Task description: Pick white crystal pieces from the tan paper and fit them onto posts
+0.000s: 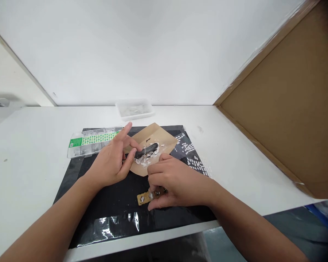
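Note:
My left hand [115, 154] is over the left edge of a brown paper square, its index finger raised. Its thumb and another fingertip come together at the near end of a black, elongated, rounded piece [150, 148]. Small white flakes [145, 160] lie around that piece on the brown paper [166, 139]. My right hand [164, 182] is curled over a gold-coloured strip [141, 199] with round metallic parts, thumb on the near side and fingers on the far side. A small shiny rounded part [151, 195] shows between them; the strip's right end is hidden.
A black mat [112, 207] lies under the work. A clear compartment case [94, 140] with a green label is at left. Behind stands a translucent tray [133, 110]. Rows of small white pieces [199, 165] lie at right, with a cardboard panel [284, 98] beyond.

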Available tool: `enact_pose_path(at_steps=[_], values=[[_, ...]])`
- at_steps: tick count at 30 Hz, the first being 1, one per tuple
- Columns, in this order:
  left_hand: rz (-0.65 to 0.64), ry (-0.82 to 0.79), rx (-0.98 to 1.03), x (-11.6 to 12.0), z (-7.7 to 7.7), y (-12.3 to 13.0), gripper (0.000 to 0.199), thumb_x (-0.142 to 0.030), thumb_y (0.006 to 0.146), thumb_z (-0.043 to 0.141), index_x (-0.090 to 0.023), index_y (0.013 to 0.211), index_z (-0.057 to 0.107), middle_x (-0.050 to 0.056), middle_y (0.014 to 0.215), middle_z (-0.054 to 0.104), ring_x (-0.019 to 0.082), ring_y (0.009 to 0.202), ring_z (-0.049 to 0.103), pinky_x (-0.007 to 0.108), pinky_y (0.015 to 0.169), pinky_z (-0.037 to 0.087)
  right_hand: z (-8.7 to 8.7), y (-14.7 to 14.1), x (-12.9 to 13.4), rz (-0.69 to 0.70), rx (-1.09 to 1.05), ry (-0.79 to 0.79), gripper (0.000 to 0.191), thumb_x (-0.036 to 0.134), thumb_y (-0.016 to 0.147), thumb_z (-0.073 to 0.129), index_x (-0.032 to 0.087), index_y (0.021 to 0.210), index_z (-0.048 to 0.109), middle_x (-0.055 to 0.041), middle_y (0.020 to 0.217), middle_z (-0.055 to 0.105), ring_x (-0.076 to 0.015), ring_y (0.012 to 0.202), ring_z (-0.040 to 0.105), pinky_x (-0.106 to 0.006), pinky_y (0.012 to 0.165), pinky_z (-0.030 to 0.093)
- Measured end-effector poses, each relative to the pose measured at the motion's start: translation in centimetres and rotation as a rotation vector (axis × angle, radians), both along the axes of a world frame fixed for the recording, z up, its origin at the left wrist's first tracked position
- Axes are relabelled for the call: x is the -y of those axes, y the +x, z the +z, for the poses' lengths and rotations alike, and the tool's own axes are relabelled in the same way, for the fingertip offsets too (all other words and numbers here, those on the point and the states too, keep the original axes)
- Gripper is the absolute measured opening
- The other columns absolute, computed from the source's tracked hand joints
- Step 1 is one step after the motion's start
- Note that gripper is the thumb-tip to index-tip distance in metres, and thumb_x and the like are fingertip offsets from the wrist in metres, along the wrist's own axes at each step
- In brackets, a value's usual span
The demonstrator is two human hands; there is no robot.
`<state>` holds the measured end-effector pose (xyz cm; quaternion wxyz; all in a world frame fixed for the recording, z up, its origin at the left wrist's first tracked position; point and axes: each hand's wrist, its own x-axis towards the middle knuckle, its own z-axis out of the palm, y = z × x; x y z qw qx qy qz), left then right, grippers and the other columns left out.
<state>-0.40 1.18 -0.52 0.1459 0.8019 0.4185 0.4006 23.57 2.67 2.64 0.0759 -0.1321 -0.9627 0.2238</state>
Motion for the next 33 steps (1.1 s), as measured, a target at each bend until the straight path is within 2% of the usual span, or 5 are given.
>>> enact_pose_path(at_steps=[15, 19, 24, 29, 33], values=[[0.037, -0.009, -0.098, 0.2, 0.2, -0.2, 0.077, -0.018, 0.096, 0.053, -0.022, 0.159, 0.009, 0.008, 0.113, 0.068, 0.015, 0.075, 0.061, 0.034, 0.073, 0.051, 0.0, 0.0, 0.0, 0.002, -0.018, -0.022, 0.039, 0.055, 0.085, 0.073, 0.019, 0.077, 0.064, 0.0023, 0.076, 0.063, -0.0125, 0.068, 0.053, -0.031, 0.076, 0.030], [0.034, 0.059, -0.171, 0.2, 0.8, -0.1, 0.063, -0.018, 0.097, 0.053, -0.019, 0.154, 0.026, 0.009, 0.110, 0.069, 0.022, 0.099, 0.063, 0.037, 0.084, 0.053, -0.1, 0.1, -0.2, 0.001, -0.039, -0.044, 0.040, 0.056, 0.079, 0.078, 0.019, 0.082, 0.064, 0.0021, 0.078, 0.064, -0.0129, 0.070, 0.056, -0.031, 0.078, 0.031], [-0.006, 0.237, -0.232, -0.2, 1.4, -0.2, 0.033, -0.020, 0.094, 0.060, -0.020, 0.127, 0.060, 0.007, 0.105, 0.072, 0.023, 0.101, 0.062, 0.041, 0.091, 0.052, 0.3, 0.6, -0.9, -0.004, -0.160, -0.054, 0.039, 0.053, 0.078, 0.081, 0.018, 0.090, 0.067, 0.0034, 0.079, 0.065, -0.0113, 0.072, 0.059, -0.030, 0.080, 0.035], [-0.048, 0.318, -0.240, -0.5, 1.4, -0.2, 0.021, -0.016, 0.094, 0.061, -0.020, 0.111, 0.071, 0.006, 0.099, 0.075, 0.020, 0.093, 0.063, 0.039, 0.088, 0.053, 0.6, 1.4, -2.2, -0.144, -0.345, 0.005, 0.017, 0.031, 0.101, 0.057, 0.020, 0.096, 0.069, 0.0001, 0.082, 0.068, -0.0129, 0.076, 0.060, -0.029, 0.079, 0.042], [-0.008, 0.348, -0.162, 0.0, 2.2, 0.5, 0.034, -0.010, 0.096, 0.056, -0.020, 0.127, 0.065, 0.006, 0.102, 0.078, 0.020, 0.094, 0.064, 0.038, 0.088, 0.054, -0.3, 2.0, -3.5, -0.302, -0.476, 0.062, 0.041, 0.006, 0.100, 0.037, 0.023, 0.132, 0.057, -0.0014, 0.093, 0.069, -0.0143, 0.082, 0.061, -0.032, 0.084, 0.048]])
